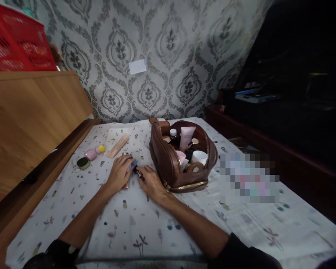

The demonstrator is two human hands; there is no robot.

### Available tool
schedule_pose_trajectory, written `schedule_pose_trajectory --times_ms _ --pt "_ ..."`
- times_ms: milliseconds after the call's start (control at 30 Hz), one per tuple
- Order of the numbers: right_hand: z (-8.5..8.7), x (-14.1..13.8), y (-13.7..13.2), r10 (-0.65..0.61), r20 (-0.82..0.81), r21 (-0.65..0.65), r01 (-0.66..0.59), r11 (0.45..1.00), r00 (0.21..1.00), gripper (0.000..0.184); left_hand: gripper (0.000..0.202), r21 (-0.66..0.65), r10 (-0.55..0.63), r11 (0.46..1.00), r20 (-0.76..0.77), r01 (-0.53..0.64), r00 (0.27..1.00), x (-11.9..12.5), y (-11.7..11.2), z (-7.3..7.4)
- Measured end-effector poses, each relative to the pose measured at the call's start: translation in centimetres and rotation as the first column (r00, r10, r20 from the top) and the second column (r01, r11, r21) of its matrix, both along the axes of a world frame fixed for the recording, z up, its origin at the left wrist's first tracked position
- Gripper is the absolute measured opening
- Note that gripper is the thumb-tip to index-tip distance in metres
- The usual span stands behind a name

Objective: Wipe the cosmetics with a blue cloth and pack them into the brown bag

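Reaching in from the near edge, two forearms [91, 215] are framed by black sleeves [235, 252] and laid over a white cloth printed with small flamingos and plants [128, 228]; the left hand [117, 172] is spread palm down, and whether it is closed on anything cannot be told; by its palm the pinkish end of a mostly covered object [125, 185] is shown, and at its fingertips a small blue item [132, 165] is partly hidden; by the right hand [152, 184], a slim, dark, glossy tube [140, 174] is pinched between thumb and fingers, just beside the left fingertips.

Right of the hands, an open brown leather bag with a gold zip [168, 160] is placed; in it are held a white round jar [199, 157], a pale pink tube [187, 137] and a dark bottle with a white cap [173, 135]; on the left are set a round, flat, olive-green container [83, 163], a rounded pink container [90, 154], a small yellow-capped one [100, 149] and a long beige tube [119, 145]; farther off, a red plastic basket [22, 41] is seen, and the wall is covered in grey-patterned wallpaper [168, 89].
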State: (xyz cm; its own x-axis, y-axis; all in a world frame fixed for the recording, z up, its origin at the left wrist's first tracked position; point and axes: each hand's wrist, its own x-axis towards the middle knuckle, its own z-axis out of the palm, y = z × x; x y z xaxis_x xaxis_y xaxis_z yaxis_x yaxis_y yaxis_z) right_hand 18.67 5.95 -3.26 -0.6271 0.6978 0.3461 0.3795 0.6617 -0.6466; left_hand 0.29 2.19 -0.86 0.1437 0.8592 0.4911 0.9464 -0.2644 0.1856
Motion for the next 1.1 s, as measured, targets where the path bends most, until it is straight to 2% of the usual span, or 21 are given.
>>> schedule_pose_trajectory --times_ms 200,300,400,533,633,767,900,967,1033,1100 --pt "-0.1 0.2 0.0 0.025 -0.002 -0.006 -0.025 1.000 1.000 0.041 0.033 0.009 0.080 0.997 0.108 -0.081 0.991 -1.5 0.1 -0.2" --pt "-0.2 0.3 0.0 0.036 -0.015 0.002 -0.036 0.999 0.999 0.039 0.035 -0.012 0.249 0.969 0.058 -0.248 0.967 -3.8 0.3 0.3" --pt "-0.1 0.3 0.0 0.033 -0.011 -0.008 -0.033 0.999 0.999 0.035 0.038 -0.018 0.469 0.883 0.001 -0.469 0.883 -7.1 0.5 1.6" --pt "0.2 0.4 -0.2 0.025 0.003 -0.013 -0.024 1.000 1.000 0.032 0.040 -0.056 0.668 0.741 -0.040 -0.669 0.743 -11.6 0.6 3.1" --pt "0.2 0.4 -0.2 0.024 -0.009 -0.005 -0.024 1.000 1.000 0.031 0.041 -0.166 0.730 0.653 -0.122 -0.739 0.672 -13.9 0.4 3.4" --pt "0.3 0.4 -0.2 0.027 -0.004 0.000 -0.027 1.000 1.000 0.031 0.051 -0.246 0.739 0.595 -0.207 -0.765 0.641 -14.9 0.6 3.3" --pt "0.5 0.4 -0.3 0.025 0.005 0.003 -0.025 1.000 1.000 0.030 0.052 -0.247 0.743 0.579 -0.233 -0.777 0.628 -14.4 0.6 3.5" --pt "0.6 0.4 -0.4 0.018 -0.006 0.008 -0.018 1.000 1.000 0.028 0.055 -0.210 0.750 0.590 -0.216 -0.779 0.626 -14.0 0.4 3.7" --pt "0.6 0.5 -0.6 -0.002 -0.033 0.013 0.002 1.000 0.999 0.027 0.058 -0.118 0.755 0.631 -0.131 -0.766 0.642 -13.7 0.2 4.0" --pt "0.8 0.6 -0.7 -0.021 -0.077 0.004 0.021 1.000 0.997 0.026 0.060 -0.013 0.710 0.704 0.041 -0.710 0.703 -13.0 0.0 4.3"
